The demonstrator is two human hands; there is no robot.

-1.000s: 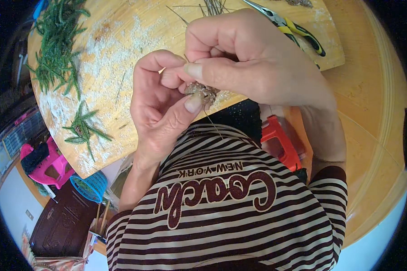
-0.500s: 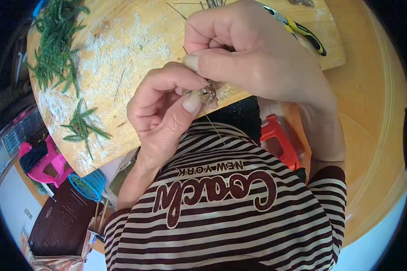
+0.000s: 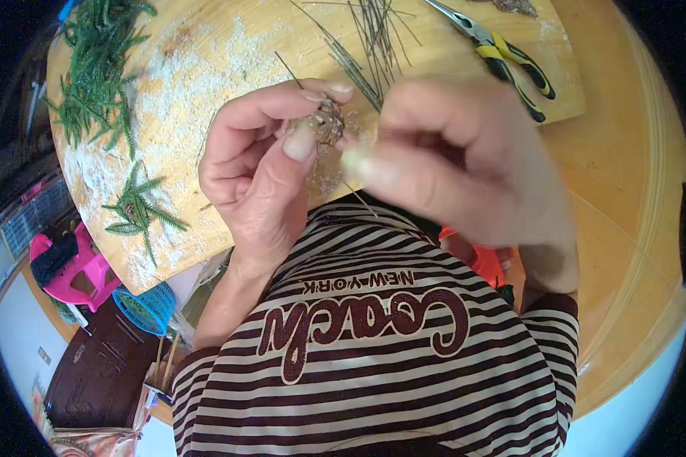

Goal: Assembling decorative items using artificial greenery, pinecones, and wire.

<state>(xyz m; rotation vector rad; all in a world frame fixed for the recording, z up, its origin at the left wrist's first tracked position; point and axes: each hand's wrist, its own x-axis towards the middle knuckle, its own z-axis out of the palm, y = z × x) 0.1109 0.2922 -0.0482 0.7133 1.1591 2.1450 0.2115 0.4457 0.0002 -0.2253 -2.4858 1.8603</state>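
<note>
My left hand (image 3: 255, 160) pinches a small brown pine cone (image 3: 327, 126) between thumb and fingers, above the front part of the wooden board. A thin dark wire (image 3: 288, 68) sticks out past the fingertips on the cone's far side. Another length of wire slants down from beneath the cone towards my striped shirt. Close on the cone's right is my right hand (image 3: 465, 156), blurred by motion, its fingers curled and its thumb pointing at the cone. Whether those fingers grip the wire cannot be made out.
On the wooden board (image 3: 198, 145), dusted with white specks, lie green artificial pine sprigs (image 3: 95, 76) and a single sprig with a cone (image 3: 136, 209). Several loose wires (image 3: 370, 46) and yellow-black pliers (image 3: 503, 57) lie at the far side. A blue basket (image 3: 146, 308) and pink stool (image 3: 76, 266) stand lower left.
My left hand has moved slightly away from my body with the cone, which shows more fully. My right hand has come down and right, uncovering the loose wires and pliers.
</note>
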